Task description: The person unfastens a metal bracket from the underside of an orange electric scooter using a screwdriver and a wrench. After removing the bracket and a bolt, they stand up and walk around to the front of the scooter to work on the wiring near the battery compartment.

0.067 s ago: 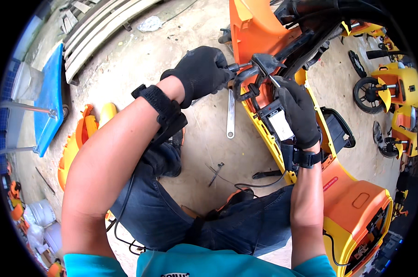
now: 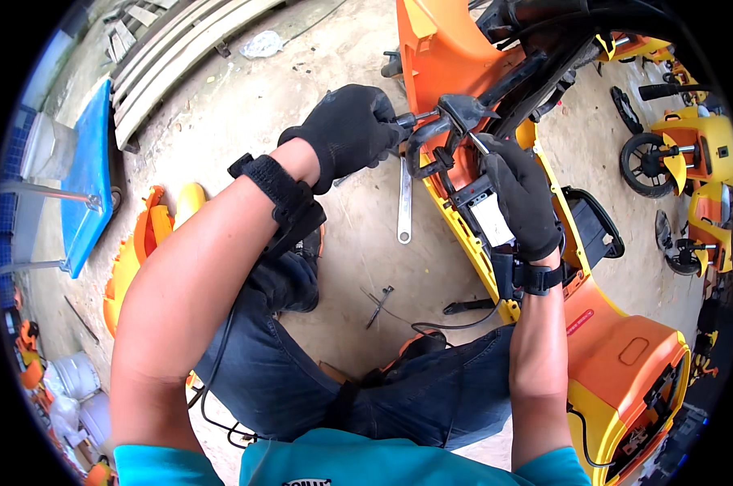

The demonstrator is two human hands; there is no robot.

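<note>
Basically, both gloved hands are at the front of an orange-and-yellow scooter body, on either side of a black metal bracket [image 2: 462,112] with a curved black tube [image 2: 417,154] below it. Left hand [image 2: 346,130]: fingers wrapped round a dark-ended metal tool [image 2: 407,120], shaft pointing at the bracket. Right hand [image 2: 524,198]: fingers curled on a slim metal rod [image 2: 480,144], tip up against the bracket; tool type unclear.

In the way: the curved tube sits between the hands, the orange front panel [image 2: 443,65] rises behind the bracket, and the right glove covers part of a white-labelled box [image 2: 492,219] inside the yellow frame [image 2: 473,247].

Around: silver wrench [image 2: 404,202] on the concrete, ring end toward the person; small dark metal piece [image 2: 379,306] nearer the feet; black cable [image 2: 463,326] running to the frame. Left side: loose yellow-orange panels [image 2: 144,231], blue platform cart [image 2: 87,178], wooden slatted pallet [image 2: 172,65]. Far right: more yellow scooters [image 2: 702,150].
</note>
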